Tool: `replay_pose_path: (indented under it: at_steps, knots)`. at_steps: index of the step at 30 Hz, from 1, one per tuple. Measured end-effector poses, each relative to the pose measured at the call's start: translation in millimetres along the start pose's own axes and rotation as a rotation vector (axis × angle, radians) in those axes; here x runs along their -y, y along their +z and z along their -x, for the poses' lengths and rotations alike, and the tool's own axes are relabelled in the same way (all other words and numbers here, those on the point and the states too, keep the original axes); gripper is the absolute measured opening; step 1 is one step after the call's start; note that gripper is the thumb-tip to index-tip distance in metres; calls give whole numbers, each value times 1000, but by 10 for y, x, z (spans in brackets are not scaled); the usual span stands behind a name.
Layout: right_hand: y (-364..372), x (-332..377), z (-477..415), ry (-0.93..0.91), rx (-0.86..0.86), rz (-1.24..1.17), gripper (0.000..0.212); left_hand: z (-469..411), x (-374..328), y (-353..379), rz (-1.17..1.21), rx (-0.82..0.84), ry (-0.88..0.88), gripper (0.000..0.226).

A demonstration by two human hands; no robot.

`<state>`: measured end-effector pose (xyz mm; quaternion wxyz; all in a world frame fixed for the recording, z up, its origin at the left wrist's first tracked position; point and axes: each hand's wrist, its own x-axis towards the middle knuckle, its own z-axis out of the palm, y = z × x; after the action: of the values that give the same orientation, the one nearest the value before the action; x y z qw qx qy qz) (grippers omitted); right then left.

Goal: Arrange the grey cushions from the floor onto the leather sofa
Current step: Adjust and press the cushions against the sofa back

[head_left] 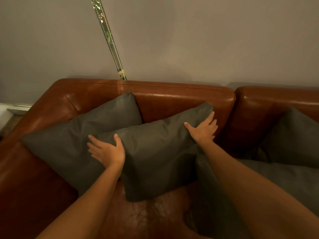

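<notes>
Already one grey cushion leaned on the sofa. Both my hands, left and right, gripped a second cushion; more lay beside.

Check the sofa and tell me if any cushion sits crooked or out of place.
The cushion between the left hand and right hand sits tilted, overlapping the cushion behind it. More grey cushions lie slumped on the sofa at right. Nothing looks damaged.
</notes>
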<state>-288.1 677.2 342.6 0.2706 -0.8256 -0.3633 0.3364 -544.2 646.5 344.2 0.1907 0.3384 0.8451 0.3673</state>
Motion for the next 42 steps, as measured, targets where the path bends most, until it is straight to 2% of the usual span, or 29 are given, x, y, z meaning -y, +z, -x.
replay_pose_path:
  at_steps: [3, 6, 8, 9, 11, 14, 17, 19, 26, 30, 34, 36, 39, 42]
  knots:
    - [95, 97, 188, -336, -115, 201, 99, 165, -2, 74, -241, 7, 480, 78]
    - [320, 87, 432, -671, -129, 272, 86, 435, 91, 200, -421, 119, 948, 79]
    - [527, -10, 616, -795, -79, 285, 78, 619, 254, 287, -513, 227, 1130, 84]
    - [634, -81, 689, -830, -65, 318, 73, 674, 352, 321, -564, 262, 1163, 88]
    - [801, -229, 729, -868, -103, 431, 64, 674, 508, 380, -672, 286, 1147, 100]
    - [909, -304, 576, -844, -126, 549, 62, 497, 572, 457, -799, 310, 1129, 122]
    - [1008, -231, 374, -843, -80, 612, 62, 318, 489, 544, -863, 360, 1092, 140]
    - [1072, -150, 279, -818, -26, 624, 64, 231, 437, 616, -892, 384, 1052, 145]
    - [1268, -26, 134, -710, 77, 698, 80, 12, 423, 781, -966, 418, 1024, 142]
    - [1189, 28, 205, -714, 115, 715, 84, 56, 463, 722, -908, 393, 1042, 145]
    - [952, 11, 264, -771, 54, 590, 72, 123, 447, 598, -809, 348, 1110, 129]
    - [833, 20, 247, -760, -54, 531, 64, 144, 420, 539, -747, 305, 1111, 113]
    - [631, 62, 148, -648, -190, 400, 64, 91, 383, 435, -683, 211, 1026, 103]
    - [428, 59, -21, -464, -217, 299, 67, -20, 378, 311, -581, 88, 873, 101]
